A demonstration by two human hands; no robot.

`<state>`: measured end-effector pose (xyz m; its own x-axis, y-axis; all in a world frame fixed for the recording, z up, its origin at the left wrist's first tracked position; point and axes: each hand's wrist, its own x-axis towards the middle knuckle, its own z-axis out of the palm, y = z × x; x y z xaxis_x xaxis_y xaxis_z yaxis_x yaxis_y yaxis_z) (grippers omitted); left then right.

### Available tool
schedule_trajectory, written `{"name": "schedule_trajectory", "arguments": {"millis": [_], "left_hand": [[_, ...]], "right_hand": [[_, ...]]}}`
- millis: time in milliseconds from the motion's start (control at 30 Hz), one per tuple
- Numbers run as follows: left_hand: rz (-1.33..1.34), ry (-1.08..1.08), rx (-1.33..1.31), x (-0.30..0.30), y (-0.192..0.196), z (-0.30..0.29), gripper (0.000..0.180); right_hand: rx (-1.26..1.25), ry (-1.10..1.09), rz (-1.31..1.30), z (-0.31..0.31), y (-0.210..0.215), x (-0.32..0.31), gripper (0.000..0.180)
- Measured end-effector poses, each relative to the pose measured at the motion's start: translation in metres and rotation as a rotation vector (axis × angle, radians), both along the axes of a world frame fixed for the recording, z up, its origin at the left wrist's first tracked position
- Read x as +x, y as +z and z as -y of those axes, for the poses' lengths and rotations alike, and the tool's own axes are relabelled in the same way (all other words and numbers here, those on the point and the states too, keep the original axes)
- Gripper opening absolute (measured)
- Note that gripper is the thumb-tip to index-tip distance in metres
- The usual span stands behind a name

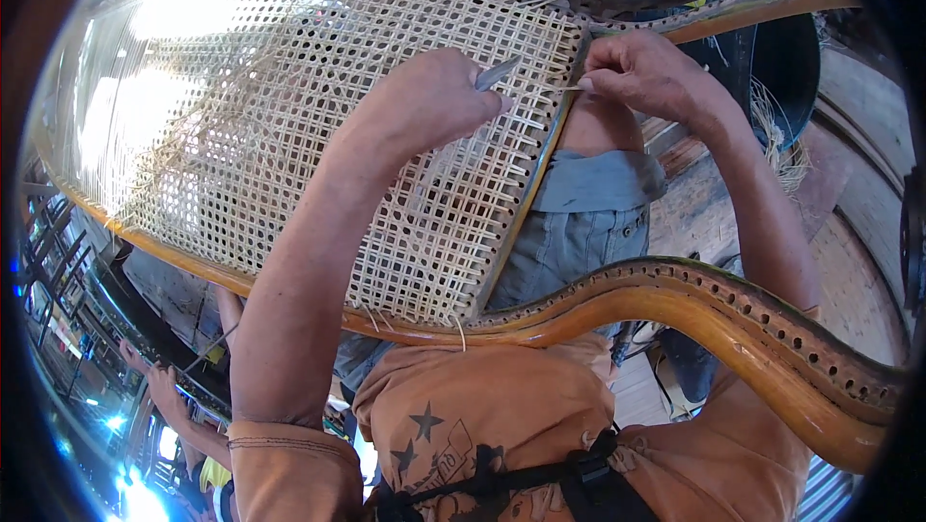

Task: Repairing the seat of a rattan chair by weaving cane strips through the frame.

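Note:
A wide cane webbing panel (pixel 424 223) with an open, holed weave is stretched inside a varnished wooden frame. My left hand (pixel 439 102) is above the panel, closed around a short tool whose pointed grey metal blade (pixel 499 73) sticks out beyond the fingers; its handle is hidden in the grip. At the panel's right edge my right hand (pixel 651 78) pinches a thin pale cane strand (pixel 571 88) between thumb and finger. Next to that strand runs a dark frame rail (pixel 535 179), where several cane ends reach the edge.
A curved wooden frame piece (pixel 694 295) with a row of drilled holes sweeps across my front to the lower right. Loose cane strands (pixel 772 126) hang by a dark bucket (pixel 796 59). Another person's hand (pixel 164 389) shows at far left. Cane ends stick up along the far edge.

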<state>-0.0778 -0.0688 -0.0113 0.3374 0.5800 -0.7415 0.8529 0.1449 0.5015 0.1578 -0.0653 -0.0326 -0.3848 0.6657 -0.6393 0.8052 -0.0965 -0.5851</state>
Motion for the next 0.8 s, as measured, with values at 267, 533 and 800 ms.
{"name": "schedule_trajectory", "arguments": {"millis": [267,533,800], "left_hand": [[-0.094,-0.220,0.285,0.004,0.008,0.012,0.023],[-0.206,-0.316,0.354,-0.005,0.021,0.025,0.016],[-0.183,-0.288,0.529,-0.024,0.024,0.043,0.014]], "right_hand": [[-0.034,-0.027,0.055,0.003,0.006,-0.020,0.018],[0.117,-0.016,0.234,0.014,0.010,-0.046,0.022],[0.050,-0.102,0.164,0.012,0.008,-0.039,0.022]]}}
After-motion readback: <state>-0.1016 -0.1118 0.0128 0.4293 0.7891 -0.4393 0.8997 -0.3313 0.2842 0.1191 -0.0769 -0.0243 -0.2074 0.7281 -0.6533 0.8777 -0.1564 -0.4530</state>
